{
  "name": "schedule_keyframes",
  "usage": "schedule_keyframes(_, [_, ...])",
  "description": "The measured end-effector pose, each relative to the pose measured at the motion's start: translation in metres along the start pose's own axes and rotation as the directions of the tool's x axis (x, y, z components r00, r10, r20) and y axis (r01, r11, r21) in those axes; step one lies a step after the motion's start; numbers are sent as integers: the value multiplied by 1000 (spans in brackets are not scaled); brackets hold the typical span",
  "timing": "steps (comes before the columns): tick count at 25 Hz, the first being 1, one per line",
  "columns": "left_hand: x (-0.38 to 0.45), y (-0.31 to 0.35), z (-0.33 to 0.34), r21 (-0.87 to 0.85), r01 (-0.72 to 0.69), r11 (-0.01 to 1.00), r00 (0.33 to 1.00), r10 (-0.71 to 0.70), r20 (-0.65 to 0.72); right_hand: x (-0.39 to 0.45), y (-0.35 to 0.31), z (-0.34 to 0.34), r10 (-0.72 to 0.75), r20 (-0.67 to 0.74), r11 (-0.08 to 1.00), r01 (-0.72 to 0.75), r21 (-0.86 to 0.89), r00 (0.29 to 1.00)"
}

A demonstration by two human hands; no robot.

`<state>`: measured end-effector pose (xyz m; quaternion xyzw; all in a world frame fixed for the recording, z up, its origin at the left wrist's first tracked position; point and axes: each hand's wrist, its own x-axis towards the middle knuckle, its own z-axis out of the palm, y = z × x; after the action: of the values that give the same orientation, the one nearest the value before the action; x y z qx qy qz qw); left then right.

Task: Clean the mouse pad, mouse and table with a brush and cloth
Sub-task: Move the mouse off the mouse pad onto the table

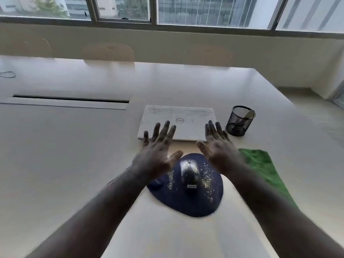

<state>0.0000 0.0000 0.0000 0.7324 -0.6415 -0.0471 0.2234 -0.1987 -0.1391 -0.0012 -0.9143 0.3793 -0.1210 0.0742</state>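
A dark blue mouse pad [193, 203] lies on the pale table [74, 146], strewn with light crumbs. A dark mouse [190, 174] rests on the pad's middle, also dusted with crumbs. A green cloth [264, 168] lies flat to the right of the pad. My left hand [158, 148] hovers above the pad's far left edge, fingers spread, holding nothing. My right hand [217, 144] hovers above the pad's far right edge, also spread and empty. A pale handle, perhaps the brush [250, 114], pokes out of the mesh cup.
A shut white laptop [186, 116] lies just beyond the hands. A black mesh cup [239, 121] stands to its right. A long cable slot [70, 98] runs across the table at the left. Chair backs and windows lie beyond the far edge.
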Motion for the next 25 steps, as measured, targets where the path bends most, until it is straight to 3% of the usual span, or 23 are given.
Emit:
schedule_keyframes(3, [-5, 0, 18, 99, -30, 995, 980, 10, 199, -14, 5, 12, 6, 249, 996, -29, 88, 969])
schedule_keyframes(5, [-7, 2, 27, 81, -49, 995, 967, 27, 254, -24, 11, 20, 7, 316, 985, -61, 160, 949])
schedule_keyframes(13, [-5, 16, 36, 125, -142, 982, 930, 89, 357, -37, 13, 23, -17, 290, 990, -25, 141, 957])
schedule_keyframes(17, [-2, 19, 35, 140, -146, 979, 913, 79, 401, -36, 15, 26, 37, 338, 995, -65, 72, 940])
schedule_keyframes(25, [-5, 13, 28, 95, -142, 985, 943, 106, 315, -44, 23, 31, 119, 369, 990, -140, 32, 922])
